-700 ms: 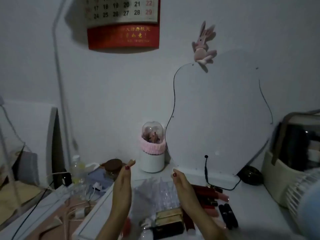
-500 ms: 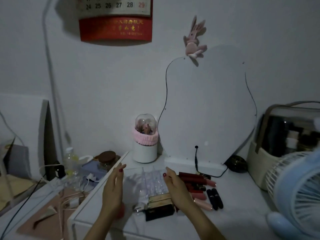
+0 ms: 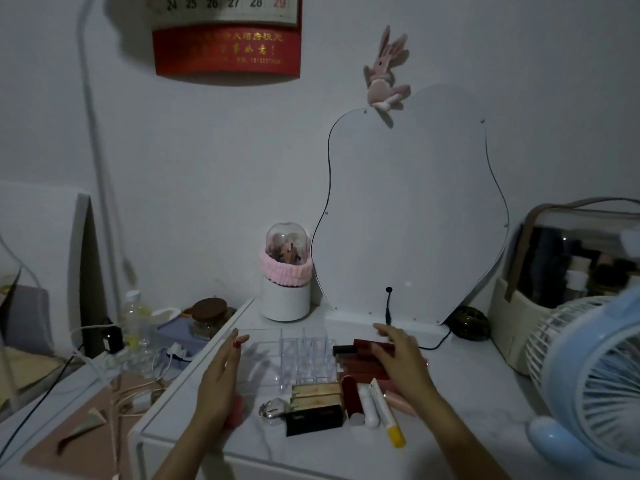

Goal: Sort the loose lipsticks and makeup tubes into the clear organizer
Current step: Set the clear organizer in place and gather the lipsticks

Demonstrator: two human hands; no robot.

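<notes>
since the head camera has tilted down over the last half second, more of the white marble-look tabletop (image 3: 460, 431) shows now, and the hands sit differently. the mirror (image 3: 408, 209) stands at the back, a blue fan (image 3: 595, 375) at far right. the clear organizer (image 3: 304, 358) stands mid-table, its compartments apparently all empty, though the clear plastic makes that hard to read. the right hand (image 3: 401, 362) has left the organizer's side and moved out over the stack of dark red lipsticks (image 3: 360, 358) just right of it; fingers spread flat and relaxed, nothing gripped, contact with the stack not clear. the left hand (image 3: 221, 382) stays left of the organizer, fingers straight, edge-on, empty. something pink sits under its heel, too hidden to name. in front of the organizer: gold lipsticks (image 3: 315, 393) on a black box (image 3: 313, 419), a red tube (image 3: 349, 393), a white tube (image 3: 365, 403), a yellow-tipped tube (image 3: 388, 417), all lying loose.

judgement: positioning of the organizer looks finished, sorting not started; right hand seems to be lining up a first pick from the red stack.
</notes>
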